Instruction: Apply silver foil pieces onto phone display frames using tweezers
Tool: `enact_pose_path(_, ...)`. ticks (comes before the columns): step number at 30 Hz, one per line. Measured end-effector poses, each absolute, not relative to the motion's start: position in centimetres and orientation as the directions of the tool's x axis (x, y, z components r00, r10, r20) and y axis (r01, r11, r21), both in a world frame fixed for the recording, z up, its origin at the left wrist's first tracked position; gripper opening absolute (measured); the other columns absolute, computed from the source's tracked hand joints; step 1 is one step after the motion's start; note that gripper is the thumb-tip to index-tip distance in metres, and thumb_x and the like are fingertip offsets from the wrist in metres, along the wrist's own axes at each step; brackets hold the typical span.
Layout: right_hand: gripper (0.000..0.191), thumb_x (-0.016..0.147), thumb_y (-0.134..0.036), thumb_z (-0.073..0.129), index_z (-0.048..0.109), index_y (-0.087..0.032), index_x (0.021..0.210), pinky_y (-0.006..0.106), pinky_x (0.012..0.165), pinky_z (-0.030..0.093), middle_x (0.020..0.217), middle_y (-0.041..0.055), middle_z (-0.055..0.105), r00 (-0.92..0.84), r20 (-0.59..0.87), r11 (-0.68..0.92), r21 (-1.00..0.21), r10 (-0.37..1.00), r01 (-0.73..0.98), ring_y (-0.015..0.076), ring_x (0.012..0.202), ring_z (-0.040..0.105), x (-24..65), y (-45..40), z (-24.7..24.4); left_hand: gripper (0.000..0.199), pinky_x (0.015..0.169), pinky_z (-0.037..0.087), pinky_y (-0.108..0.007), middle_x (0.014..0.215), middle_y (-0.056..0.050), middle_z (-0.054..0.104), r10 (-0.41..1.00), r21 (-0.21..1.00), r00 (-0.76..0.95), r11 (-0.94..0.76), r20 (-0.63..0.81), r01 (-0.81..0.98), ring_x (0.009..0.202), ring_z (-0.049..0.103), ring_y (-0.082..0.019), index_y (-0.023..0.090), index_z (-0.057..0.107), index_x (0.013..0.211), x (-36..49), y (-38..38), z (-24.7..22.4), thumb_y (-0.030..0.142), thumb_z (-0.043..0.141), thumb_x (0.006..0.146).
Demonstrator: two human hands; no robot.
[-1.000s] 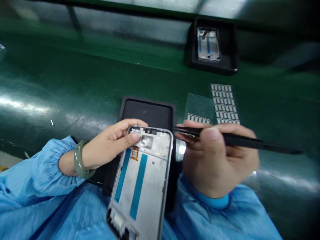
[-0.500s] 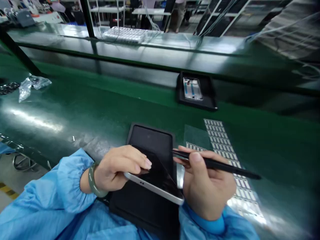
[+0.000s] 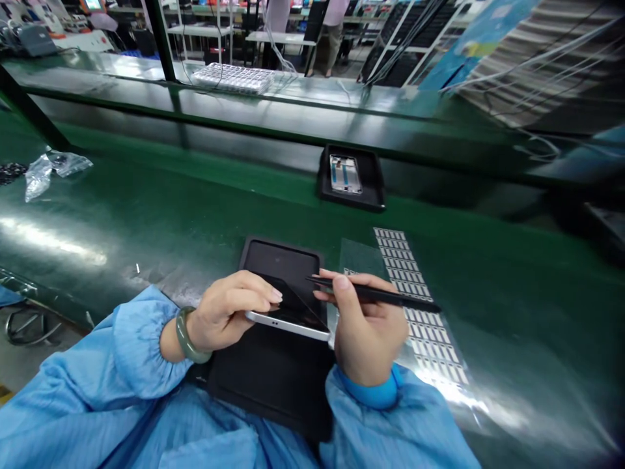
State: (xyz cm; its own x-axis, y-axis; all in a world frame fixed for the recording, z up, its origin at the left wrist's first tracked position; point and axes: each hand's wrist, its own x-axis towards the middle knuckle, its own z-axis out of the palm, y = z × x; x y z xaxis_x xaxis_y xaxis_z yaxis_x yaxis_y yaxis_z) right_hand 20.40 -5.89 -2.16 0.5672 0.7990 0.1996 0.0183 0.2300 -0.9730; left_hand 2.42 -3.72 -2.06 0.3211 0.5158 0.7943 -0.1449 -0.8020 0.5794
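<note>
My left hand (image 3: 234,309) grips the left end of a phone-like device (image 3: 293,320) with a dark glossy face and a silver edge, its fingers on top. The device is tilted above a black padded tray (image 3: 280,257) with a shallow recess. In my right hand (image 3: 368,326), black tweezers (image 3: 381,294) are held like a pen, their tips pointing left over the tray. The right hand is beside the device's right end; whether it touches it cannot be made out.
Right of the tray lie a clear sheet (image 3: 359,254) and a strip of small white labels (image 3: 415,280). Farther back, a black box (image 3: 374,185) holds a metal phone frame (image 3: 346,174). Plastic bags (image 3: 41,174) lie far left. A dark post (image 3: 160,42) rises behind.
The view has shifted, and most things on the bench appear farther left. The device's silver edge looks narrower and more level. Both hands keep their hold.
</note>
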Motion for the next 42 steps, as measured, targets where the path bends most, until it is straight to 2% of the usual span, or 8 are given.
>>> enact_pose_path(20, 0.024, 0.073, -0.031, 0.073, 0.058, -0.018, 0.086, 0.029, 0.058, 0.060, 0.082, 0.0030, 0.073, 0.510, 0.199, 0.197, -0.979, 0.837, 0.059, 0.0166, 0.062, 0.070, 20.6, -5.8, -2.1, 0.021, 0.076, 0.055, -0.031, 0.094, -0.005, 0.066, 0.494, 0.574, 0.377, -0.808, 0.783, -0.132, 0.091, 0.066, -0.017, 0.022, 0.054, 0.102, 2.2, -3.5, -0.6, 0.008, 0.052, 0.087)
enact_pose_path(25, 0.020, 0.075, -0.030, 0.072, 0.060, -0.018, 0.083, 0.024, 0.052, 0.057, 0.078, 0.0010, 0.073, 0.667, 0.240, 0.345, -0.938, 0.705, -0.027, 0.0150, 0.063, 0.070, 22.2, -6.2, -0.9, 0.012, 0.058, 0.048, -0.018, 0.077, 0.002, 0.060, 0.917, 0.909, 0.179, -0.384, 0.356, 0.163, 0.065, 0.060, -0.009, 0.019, 0.052, 0.095, 2.9, -3.0, 0.8, 0.030, 0.055, 0.090)
enact_pose_path(28, 0.020, 0.073, -0.030, 0.074, 0.060, -0.018, 0.081, 0.023, 0.050, 0.056, 0.075, 0.0000, 0.073, 0.746, 0.239, 0.397, -0.917, 0.621, -0.036, 0.0146, 0.063, 0.070, 23.4, -6.7, -0.9, 0.021, 0.057, 0.051, -0.023, 0.074, 0.000, 0.061, 0.955, 0.936, 0.275, -0.192, 0.110, 0.293, 0.064, 0.061, -0.012, 0.016, 0.051, 0.094, 3.7, -2.1, -0.7, 0.037, 0.050, 0.091)
enact_pose_path(31, 0.020, 0.072, -0.030, 0.074, 0.060, -0.017, 0.079, 0.021, 0.049, 0.055, 0.075, 0.0007, 0.072, 0.771, 0.204, 0.375, -0.926, 0.603, -0.048, 0.0139, 0.062, 0.069, 24.5, -7.1, -1.6, 0.026, 0.083, 0.052, -0.042, 0.099, -0.011, 0.064, 0.945, 0.899, 0.314, -0.214, 0.091, 0.383, 0.094, 0.063, -0.024, 0.012, 0.055, 0.105, 4.2, -1.9, -2.3, 0.029, 0.057, 0.085)
enact_pose_path(33, 0.020, 0.072, -0.030, 0.074, 0.061, -0.017, 0.079, 0.020, 0.049, 0.054, 0.075, 0.0013, 0.072, 0.780, 0.189, 0.363, -0.930, 0.596, -0.052, 0.0135, 0.062, 0.069, 25.0, -7.3, -1.9, 0.040, 0.107, 0.030, -0.054, 0.133, -0.018, 0.047, 0.937, 0.836, 0.310, -0.299, 0.164, 0.460, 0.130, 0.040, -0.032, 0.012, 0.051, 0.121, 4.5, -2.8, -2.5, 0.023, 0.058, 0.083)
enact_pose_path(36, 0.021, 0.072, -0.030, 0.074, 0.061, -0.017, 0.080, 0.021, 0.049, 0.054, 0.076, 0.0015, 0.072, 0.791, 0.195, 0.367, -0.929, 0.580, -0.040, 0.0136, 0.062, 0.069, 25.3, -7.4, -2.0, 0.052, 0.111, 0.006, -0.063, 0.152, -0.016, 0.023, 0.769, 0.588, 0.570, -0.612, 0.288, 0.529, 0.143, 0.006, -0.035, 0.018, 0.039, 0.138, 5.3, -5.4, -2.1, 0.031, 0.052, 0.089)
enact_pose_path(39, 0.022, 0.072, -0.030, 0.074, 0.060, -0.016, 0.081, 0.022, 0.050, 0.054, 0.077, 0.0016, 0.072, 0.792, 0.207, 0.359, -0.933, 0.574, -0.016, 0.0138, 0.062, 0.069, 25.2, -7.6, -2.0, 0.063, 0.103, 0.019, -0.071, 0.150, -0.016, 0.028, 0.461, 0.406, 0.871, -0.838, 0.169, 0.365, 0.139, 0.020, -0.040, 0.026, 0.034, 0.141, 6.3, -7.8, -2.4, 0.059, 0.044, 0.089)
enact_pose_path(42, 0.022, 0.072, -0.030, 0.075, 0.060, -0.016, 0.082, 0.022, 0.050, 0.054, 0.077, 0.0022, 0.073, 0.801, 0.207, 0.338, -0.941, 0.561, 0.006, 0.0151, 0.063, 0.070, 25.2, -7.8, -2.0, 0.053, 0.102, 0.020, -0.071, 0.147, -0.011, 0.036, 0.377, 0.332, 0.920, -0.886, 0.111, 0.323, 0.134, 0.033, -0.037, 0.030, 0.046, 0.131, 6.5, -8.4, -3.4, 0.061, 0.035, 0.090)
